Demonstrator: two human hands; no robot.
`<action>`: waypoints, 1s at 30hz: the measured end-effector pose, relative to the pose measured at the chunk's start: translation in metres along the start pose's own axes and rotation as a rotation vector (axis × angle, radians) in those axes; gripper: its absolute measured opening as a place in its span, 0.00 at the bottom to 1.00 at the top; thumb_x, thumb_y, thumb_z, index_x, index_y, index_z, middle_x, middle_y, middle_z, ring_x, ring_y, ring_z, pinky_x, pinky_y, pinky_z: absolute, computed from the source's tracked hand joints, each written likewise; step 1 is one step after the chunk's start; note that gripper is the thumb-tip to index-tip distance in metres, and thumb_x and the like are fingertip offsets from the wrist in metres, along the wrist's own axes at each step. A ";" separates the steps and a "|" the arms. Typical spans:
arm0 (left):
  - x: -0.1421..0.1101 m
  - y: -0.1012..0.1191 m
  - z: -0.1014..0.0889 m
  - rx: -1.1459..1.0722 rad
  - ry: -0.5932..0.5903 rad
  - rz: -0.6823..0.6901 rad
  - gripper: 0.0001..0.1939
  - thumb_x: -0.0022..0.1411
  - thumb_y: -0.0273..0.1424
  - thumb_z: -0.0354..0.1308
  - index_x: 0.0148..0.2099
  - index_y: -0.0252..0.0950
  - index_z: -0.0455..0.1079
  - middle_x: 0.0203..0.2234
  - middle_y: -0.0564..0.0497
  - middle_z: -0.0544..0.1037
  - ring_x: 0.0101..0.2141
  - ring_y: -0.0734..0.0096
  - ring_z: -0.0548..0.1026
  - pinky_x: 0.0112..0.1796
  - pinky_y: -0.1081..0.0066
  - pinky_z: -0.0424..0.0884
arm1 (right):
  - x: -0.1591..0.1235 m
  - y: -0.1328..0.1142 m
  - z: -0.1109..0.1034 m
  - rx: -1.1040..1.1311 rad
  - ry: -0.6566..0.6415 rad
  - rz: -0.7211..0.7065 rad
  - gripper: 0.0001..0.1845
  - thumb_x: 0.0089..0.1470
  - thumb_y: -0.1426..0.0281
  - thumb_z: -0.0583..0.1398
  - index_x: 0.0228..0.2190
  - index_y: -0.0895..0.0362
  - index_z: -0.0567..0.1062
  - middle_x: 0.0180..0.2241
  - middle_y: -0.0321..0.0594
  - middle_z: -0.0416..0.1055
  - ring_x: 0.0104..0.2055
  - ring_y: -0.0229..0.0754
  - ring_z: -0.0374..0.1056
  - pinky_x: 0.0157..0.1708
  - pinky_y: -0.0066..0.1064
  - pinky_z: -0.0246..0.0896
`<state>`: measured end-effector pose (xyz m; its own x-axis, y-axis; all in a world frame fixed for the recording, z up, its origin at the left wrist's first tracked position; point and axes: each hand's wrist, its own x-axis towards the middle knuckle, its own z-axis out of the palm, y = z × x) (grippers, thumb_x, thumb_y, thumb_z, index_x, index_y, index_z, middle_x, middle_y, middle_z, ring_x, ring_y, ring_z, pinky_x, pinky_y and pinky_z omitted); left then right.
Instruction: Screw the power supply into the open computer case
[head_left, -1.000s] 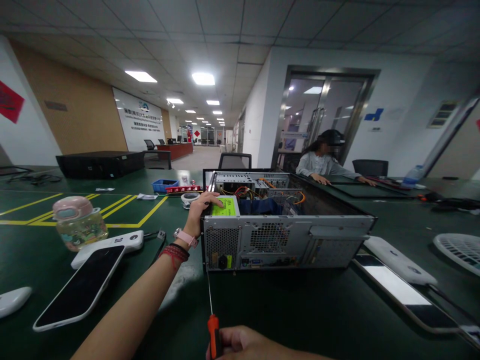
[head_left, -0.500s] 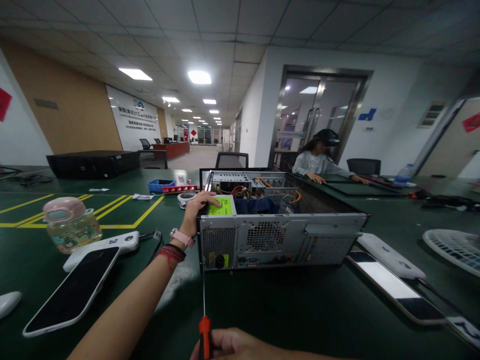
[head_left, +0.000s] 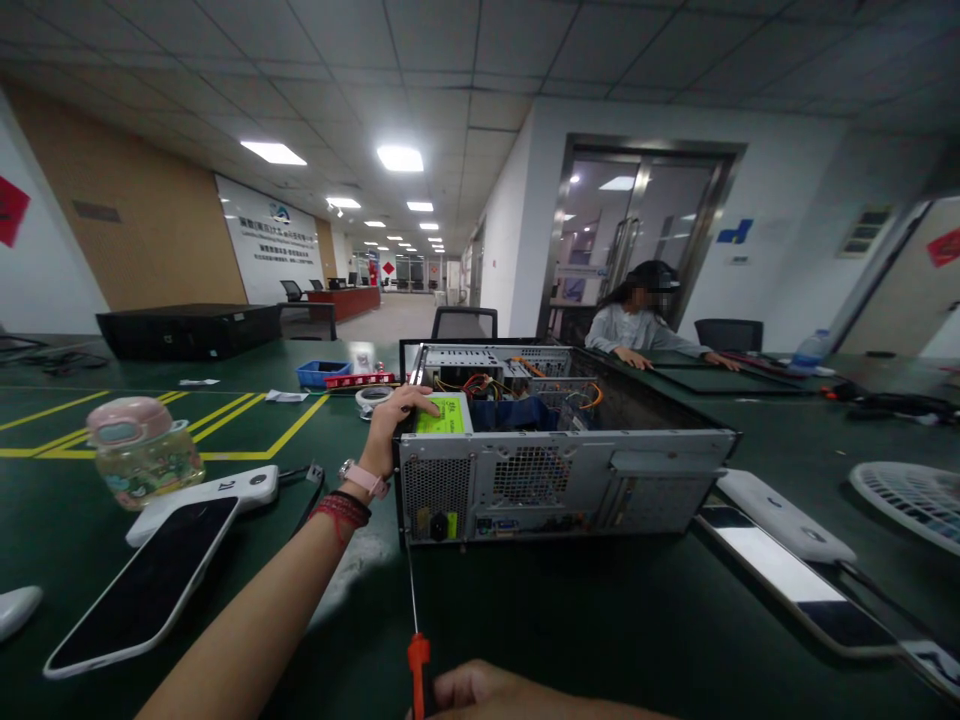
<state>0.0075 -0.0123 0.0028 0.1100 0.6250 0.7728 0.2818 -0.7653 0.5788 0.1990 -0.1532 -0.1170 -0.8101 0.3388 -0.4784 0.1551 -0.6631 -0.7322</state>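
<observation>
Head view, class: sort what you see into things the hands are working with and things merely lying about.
In use: computer case, left hand on its green-labelled power supply, screwdriver in the right hand.

Lying about: phone, pink-lidded bottle, white fan, blue tray.

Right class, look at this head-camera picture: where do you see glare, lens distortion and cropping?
Head view: ceiling panel lights are blown out white; glare streaks across the phone screen right of the computer case; wide-angle bending curves the walls and table edges; the right hand on the screwdriver is cut off at the bottom edge.
</observation>
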 end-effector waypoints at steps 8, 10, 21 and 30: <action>-0.001 -0.004 0.000 -0.024 -0.003 0.018 0.21 0.58 0.26 0.40 0.32 0.31 0.76 0.38 0.40 0.78 0.49 0.55 0.71 0.56 0.58 0.60 | -0.010 -0.012 0.018 0.049 0.090 0.034 0.34 0.21 0.63 0.76 0.34 0.63 0.77 0.28 0.31 0.70 0.26 0.23 0.64 0.30 0.16 0.56; -0.001 -0.002 0.000 -0.014 -0.009 0.013 0.21 0.58 0.25 0.40 0.32 0.31 0.76 0.37 0.40 0.78 0.49 0.55 0.71 0.56 0.59 0.60 | -0.013 -0.015 0.022 0.050 0.125 0.062 0.36 0.18 0.61 0.76 0.33 0.64 0.77 0.27 0.31 0.69 0.25 0.23 0.64 0.28 0.16 0.55; 0.000 -0.001 0.000 0.008 -0.008 -0.028 0.21 0.59 0.26 0.39 0.31 0.33 0.75 0.36 0.41 0.79 0.49 0.56 0.71 0.56 0.59 0.60 | -0.013 -0.015 0.024 0.074 0.064 0.003 0.34 0.19 0.60 0.75 0.32 0.65 0.77 0.29 0.35 0.71 0.28 0.25 0.66 0.32 0.17 0.56; 0.000 -0.003 0.000 0.010 -0.008 -0.017 0.20 0.59 0.26 0.40 0.31 0.32 0.75 0.38 0.41 0.78 0.49 0.57 0.71 0.56 0.59 0.61 | -0.009 -0.006 0.015 -0.046 -0.034 -0.061 0.35 0.26 0.59 0.75 0.38 0.64 0.78 0.35 0.37 0.72 0.32 0.23 0.66 0.36 0.15 0.57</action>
<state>0.0069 -0.0104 0.0010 0.1133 0.6389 0.7609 0.2930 -0.7533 0.5888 0.1971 -0.1621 -0.1011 -0.8375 0.3544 -0.4161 0.1299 -0.6104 -0.7814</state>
